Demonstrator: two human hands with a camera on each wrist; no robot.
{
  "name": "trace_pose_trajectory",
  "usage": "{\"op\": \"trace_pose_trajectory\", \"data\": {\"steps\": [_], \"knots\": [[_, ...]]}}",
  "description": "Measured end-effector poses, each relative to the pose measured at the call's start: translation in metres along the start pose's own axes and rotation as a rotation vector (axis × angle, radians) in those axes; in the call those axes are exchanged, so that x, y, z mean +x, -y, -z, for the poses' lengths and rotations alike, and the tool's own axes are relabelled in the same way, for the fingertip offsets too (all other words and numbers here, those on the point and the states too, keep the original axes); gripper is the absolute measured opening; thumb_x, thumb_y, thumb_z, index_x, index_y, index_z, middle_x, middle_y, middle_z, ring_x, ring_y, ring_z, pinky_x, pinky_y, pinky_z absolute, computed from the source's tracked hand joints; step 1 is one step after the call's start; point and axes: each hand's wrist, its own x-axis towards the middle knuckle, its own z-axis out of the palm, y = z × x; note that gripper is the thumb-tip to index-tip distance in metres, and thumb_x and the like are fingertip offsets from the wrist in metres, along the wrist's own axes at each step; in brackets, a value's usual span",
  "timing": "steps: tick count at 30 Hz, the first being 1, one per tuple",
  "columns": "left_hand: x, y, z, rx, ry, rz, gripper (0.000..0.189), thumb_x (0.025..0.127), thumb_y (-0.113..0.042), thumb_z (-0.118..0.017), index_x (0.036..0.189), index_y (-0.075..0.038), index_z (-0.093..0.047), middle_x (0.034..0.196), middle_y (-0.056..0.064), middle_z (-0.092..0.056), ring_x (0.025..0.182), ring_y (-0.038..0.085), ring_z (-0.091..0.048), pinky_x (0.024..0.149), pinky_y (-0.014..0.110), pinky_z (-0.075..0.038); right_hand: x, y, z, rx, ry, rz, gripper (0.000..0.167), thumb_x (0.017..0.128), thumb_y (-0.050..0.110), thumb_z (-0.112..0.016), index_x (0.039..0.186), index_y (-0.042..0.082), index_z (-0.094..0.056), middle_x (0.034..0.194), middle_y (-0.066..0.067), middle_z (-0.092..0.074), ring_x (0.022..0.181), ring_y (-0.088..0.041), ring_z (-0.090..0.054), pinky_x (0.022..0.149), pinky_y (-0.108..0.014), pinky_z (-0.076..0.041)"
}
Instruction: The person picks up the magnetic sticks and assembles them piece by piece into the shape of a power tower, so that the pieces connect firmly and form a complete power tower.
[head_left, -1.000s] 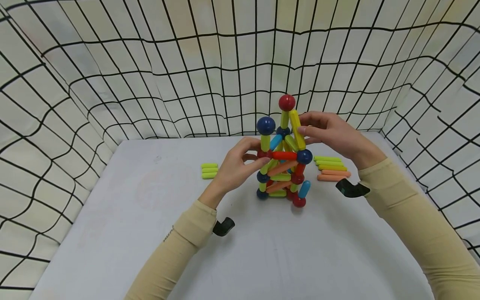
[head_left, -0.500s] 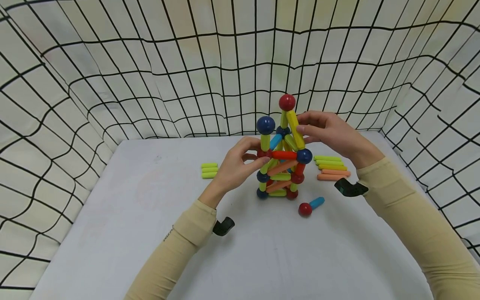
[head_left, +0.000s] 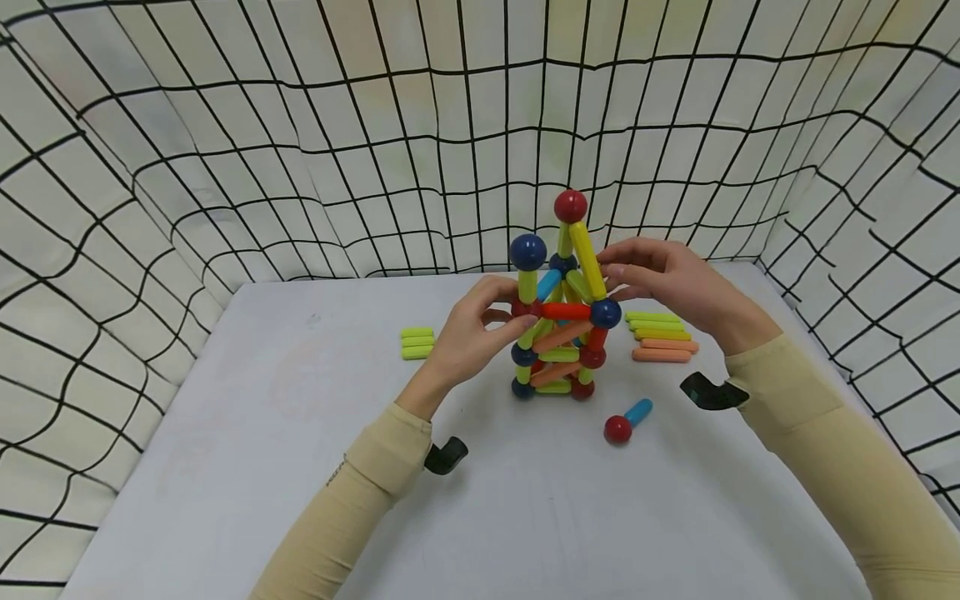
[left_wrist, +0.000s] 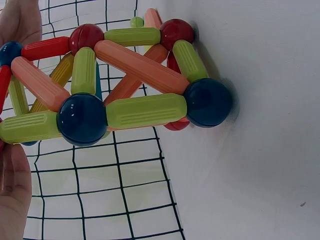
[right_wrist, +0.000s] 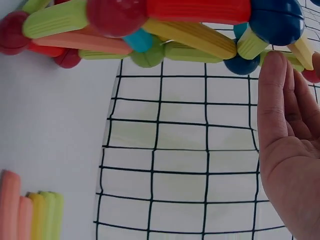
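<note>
A tower of coloured magnetic rods and balls (head_left: 562, 354) stands on the white table. My left hand (head_left: 476, 329) pinches the red ball (head_left: 527, 309) at its upper left, below a short green rod topped by a blue ball (head_left: 528, 252). A yellow rod (head_left: 587, 260) leans between the top red ball (head_left: 571, 207) and the right-hand blue ball (head_left: 606, 313). My right hand (head_left: 663, 279) is just right of that rod, fingers loosely extended. In the right wrist view the thumb (right_wrist: 273, 100) reaches up close to a short green rod (right_wrist: 251, 44).
A loose red ball (head_left: 618, 429) with a blue rod (head_left: 639, 412) attached lies in front of the tower. Yellow, green and orange rods (head_left: 662, 342) lie at right, and short green rods (head_left: 417, 342) at left. Black-lined netting (head_left: 337, 167) surrounds the table (head_left: 300, 467).
The blue rod and red ball at the tower's foot have come away and rolled forward. The yellow rod's top has swung against the top red ball, and my right hand has let go of it.
</note>
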Motion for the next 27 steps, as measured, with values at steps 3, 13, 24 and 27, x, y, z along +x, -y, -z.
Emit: {"op": "trace_pose_trajectory", "data": {"steps": [3,13,24,27], "knots": [[0.0,0.001,0.0,0.005,0.006,-0.005,0.033,0.091,-0.011,-0.069,0.122,-0.006,-0.059,0.114,0.002,-0.057,0.105,0.014,-0.055,0.088,0.032,-0.054,-0.01,-0.014,0.0,0.004,-0.014,-0.024,0.043,0.098,0.036,-0.058,0.132,0.01,-0.055,0.124,-0.012,-0.06,0.108,-0.022,-0.062,0.088,-0.027,-0.053],[0.001,0.0,-0.003,0.077,-0.022,-0.039,0.038,0.087,-0.011,-0.075,0.12,-0.005,-0.057,0.112,0.005,-0.056,0.1,0.015,-0.057,0.082,0.03,-0.055,-0.043,-0.077,-0.009,-0.182,0.17,-0.009,0.034,0.097,0.025,-0.062,0.125,0.005,-0.059,0.117,-0.01,-0.064,0.104,-0.024,-0.062,0.089,-0.028,-0.052],[0.003,-0.002,-0.008,0.113,-0.033,-0.048,0.039,0.086,-0.011,-0.076,0.118,-0.003,-0.057,0.111,0.009,-0.054,0.1,0.018,-0.057,0.081,0.036,-0.056,-0.055,-0.129,-0.032,-0.432,0.398,0.124,0.028,0.088,0.014,-0.073,0.116,0.013,-0.068,0.11,0.006,-0.066,0.099,-0.014,-0.059,0.09,-0.036,-0.052],[0.003,-0.002,-0.008,0.106,-0.031,-0.051,0.038,0.086,-0.012,-0.076,0.117,-0.003,-0.057,0.111,0.009,-0.055,0.1,0.019,-0.057,0.081,0.036,-0.056,-0.056,-0.133,-0.035,-0.452,0.39,0.176,0.026,0.088,0.015,-0.073,0.113,0.018,-0.069,0.108,0.01,-0.065,0.099,-0.013,-0.057,0.088,-0.034,-0.051]]}}
